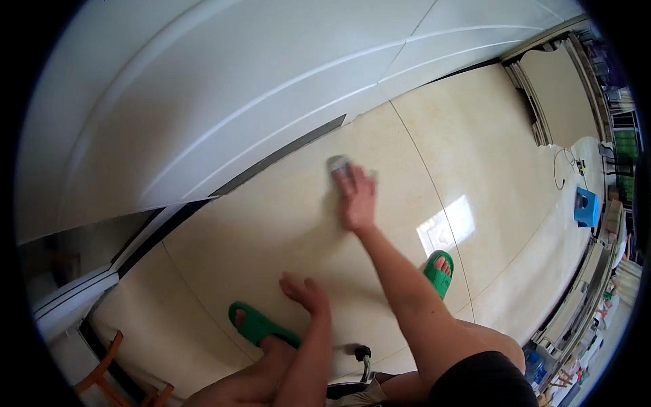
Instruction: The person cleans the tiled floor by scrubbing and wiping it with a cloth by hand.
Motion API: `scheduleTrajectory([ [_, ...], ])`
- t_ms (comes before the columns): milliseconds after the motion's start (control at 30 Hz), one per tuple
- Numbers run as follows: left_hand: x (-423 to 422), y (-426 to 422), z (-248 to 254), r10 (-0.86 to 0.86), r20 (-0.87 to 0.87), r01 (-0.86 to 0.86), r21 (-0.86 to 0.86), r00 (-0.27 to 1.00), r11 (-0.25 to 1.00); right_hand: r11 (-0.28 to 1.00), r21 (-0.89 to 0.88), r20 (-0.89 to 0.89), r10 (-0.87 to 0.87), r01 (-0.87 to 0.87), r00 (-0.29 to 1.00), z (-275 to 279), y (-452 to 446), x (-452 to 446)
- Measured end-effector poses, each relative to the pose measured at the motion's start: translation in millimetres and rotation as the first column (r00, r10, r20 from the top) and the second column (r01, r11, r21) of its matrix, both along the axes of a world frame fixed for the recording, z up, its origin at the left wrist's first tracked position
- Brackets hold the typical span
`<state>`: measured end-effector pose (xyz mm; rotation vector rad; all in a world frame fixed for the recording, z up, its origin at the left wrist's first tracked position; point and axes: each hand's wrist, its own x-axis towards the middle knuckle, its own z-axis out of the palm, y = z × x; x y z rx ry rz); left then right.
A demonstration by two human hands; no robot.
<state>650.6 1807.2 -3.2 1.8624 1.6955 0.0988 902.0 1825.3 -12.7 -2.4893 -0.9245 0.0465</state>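
Observation:
My right hand (358,200) reaches out over the beige tiled floor, palm down and blurred by motion. Beneath its fingers is a small grey item that looks like a folded cloth (337,163), mostly covered by the hand and pressed to the floor. My left hand (305,293) hangs low near my left foot, fingers loosely apart, with nothing visible in it. Both feet wear green slippers, the left slipper (252,324) beside my left hand and the right slipper (439,273) beside my right forearm.
A white panelled front (271,74) with a dark strip along its base borders the floor ahead. To the far right are a blue stool (586,207) and a cable (560,178). A chair caster (363,353) sits between my legs; wooden chair parts (102,370) are at lower left.

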Motion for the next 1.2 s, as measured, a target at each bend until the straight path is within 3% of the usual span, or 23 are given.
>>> scheduleTrajectory([
  [67, 12.4, 16.9, 21.0, 0.316, 0.152, -0.293, -0.154, 0.937, 0.944, 0.981, -0.068, -0.103, 0.175, -0.182, 0.979, 14.8, 23.1, -47.1],
  [100, 11.0, 21.7, 22.2, 0.320, 0.151, -0.299, -0.146, 0.935, 0.943, 0.958, -0.071, -0.121, 0.267, -0.277, 0.956, 22.7, 32.6, -70.6],
  [167, 7.6, 29.3, 22.7, 0.422, 0.345, -0.418, -0.092, 0.838, 0.904, 0.876, -0.067, -0.196, 0.458, -0.478, 0.867, 29.9, 37.6, -111.5],
  [300, -8.9, 43.1, 31.4, 0.437, 0.287, -0.456, 0.003, 0.853, 0.890, 0.723, 0.057, -0.257, 0.677, -0.689, 0.689, 38.1, 13.3, -153.0],
  [367, -23.8, 37.4, 21.1, 0.342, 0.295, -0.381, 0.084, 0.892, 0.921, 0.641, 0.098, -0.271, 0.753, -0.761, 0.599, 32.3, -2.7, -148.8],
  [433, -36.3, 30.4, 15.3, 0.360, 0.363, -0.405, 0.053, 0.859, 0.913, 0.655, 0.062, -0.168, 0.751, -0.753, 0.639, 22.0, -6.9, -127.6],
  [467, -42.5, 24.9, 13.9, 0.360, 0.429, -0.406, 0.017, 0.828, 0.914, 0.736, 0.163, -0.175, 0.677, -0.657, 0.715, 14.2, -7.1, -114.4],
  [500, -44.4, 24.1, 25.7, 0.355, 0.366, -0.378, -0.009, 0.860, 0.926, 0.820, 0.194, -0.052, 0.557, -0.539, 0.829, 7.9, -6.3, -103.5],
  [533, -46.6, 22.1, 34.5, 0.368, 0.364, -0.391, -0.010, 0.855, 0.920, 0.867, 0.102, 0.032, 0.487, -0.487, 0.873, 1.3, -5.6, -85.7],
  [567, -46.1, 22.5, 40.9, 0.339, 0.367, -0.365, 0.002, 0.866, 0.931, 0.941, 0.079, -0.020, 0.332, -0.329, 0.943, 6.8, 1.6, -71.0],
  [600, -47.8, 25.7, 44.2, 0.308, 0.371, -0.338, 0.016, 0.876, 0.941, 0.976, 0.102, 0.066, 0.184, -0.190, 0.981, 4.6, 8.9, -58.1],
  [700, -56.2, 36.4, 50.0, 0.338, 0.398, -0.362, -0.016, 0.853, 0.932, 0.991, -0.047, -0.081, -0.126, 0.123, 0.989, -6.5, 38.7, -22.8],
  [800, -61.8, 54.2, 54.9, 0.431, 0.483, -0.447, -0.089, 0.762, 0.890, 0.978, -0.085, -0.056, -0.193, 0.188, 0.980, -17.0, 83.7, -26.7],
  [867, -62.3, 63.2, 63.5, 0.476, 0.509, -0.489, -0.120, 0.717, 0.864, 1.000, 0.011, 0.054, -0.008, 0.008, 0.999, -19.5, 113.2, -65.8],
  [900, -64.4, 67.6, 65.1, 0.512, 0.530, -0.521, -0.148, 0.676, 0.840, 0.997, -0.008, -0.026, 0.076, -0.076, 0.997, -10.3, 129.6, -91.7],
  [933, -68.1, 70.3, 61.5, 0.520, 0.529, -0.532, -0.147, 0.670, 0.834, 0.986, 0.013, 0.018, 0.165, -0.165, 0.986, -12.0, 145.3, -123.2],
  [1067, -94.5, 68.3, 17.7, 0.467, 0.550, -0.542, -0.030, 0.693, 0.840, 0.879, 0.024, -0.166, 0.474, -0.477, 0.865, 12.4, 215.0, -226.1],
  [1100, -103.2, 68.9, 2.1, 0.471, 0.570, -0.553, -0.034, 0.673, 0.832, 0.855, 0.021, -0.111, 0.517, -0.518, 0.849, 10.2, 229.4, -248.5],
  [1167, -137.2, 59.8, -56.5, 0.515, 0.699, -0.552, -0.204, 0.496, 0.808, 0.831, 0.016, -0.053, 0.556, -0.556, 0.829, 16.4, 243.9, -275.5],
  [1200, -154.9, 51.8, -93.1, 0.539, 0.754, -0.525, -0.307, 0.376, 0.794, 0.733, -0.020, -0.216, 0.660, -0.680, 0.719, 30.7, 246.4, -283.5],
])
